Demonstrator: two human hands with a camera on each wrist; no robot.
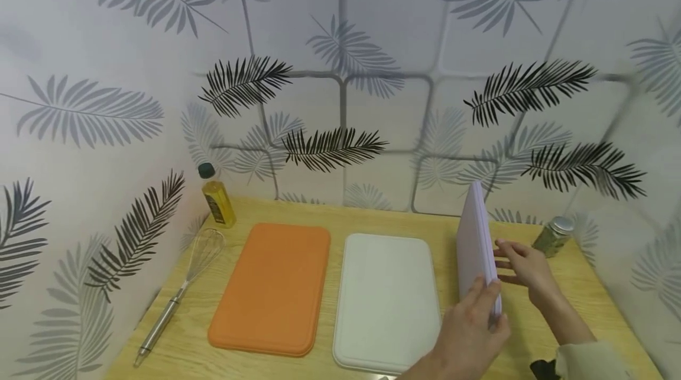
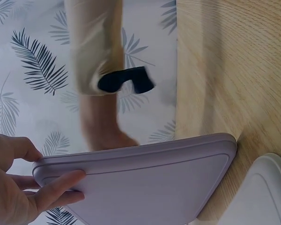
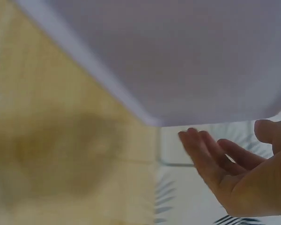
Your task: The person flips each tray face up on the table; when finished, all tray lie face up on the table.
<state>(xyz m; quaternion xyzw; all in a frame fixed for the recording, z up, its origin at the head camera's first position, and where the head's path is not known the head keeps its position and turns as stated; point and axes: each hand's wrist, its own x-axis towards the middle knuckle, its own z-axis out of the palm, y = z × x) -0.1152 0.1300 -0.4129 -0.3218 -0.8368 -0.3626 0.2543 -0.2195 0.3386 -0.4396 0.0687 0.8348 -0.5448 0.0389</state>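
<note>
A lavender cutting board [image 1: 473, 244] stands tilted up on its edge at the right of the wooden table. My left hand [image 1: 468, 333] grips its near edge, thumb on one side and fingers on the other, as the left wrist view shows on the board [image 2: 154, 187]. Just right of the board is my right hand [image 1: 527, 268], fingers extended and lightly bent. From the right wrist, the hand [image 3: 243, 180] appears beside the corner of the board [image 3: 187, 65], holding nothing; whether a fingertip touches it, I cannot tell.
A white board [image 1: 387, 300] lies flat left of the lavender one, with an orange board [image 1: 271, 288] beyond it. A whisk [image 1: 175, 300] and an oil bottle [image 1: 219, 200] are at far left. Behind my right hand stands a lidded jar [image 1: 554, 237]. Patterned walls enclose the table.
</note>
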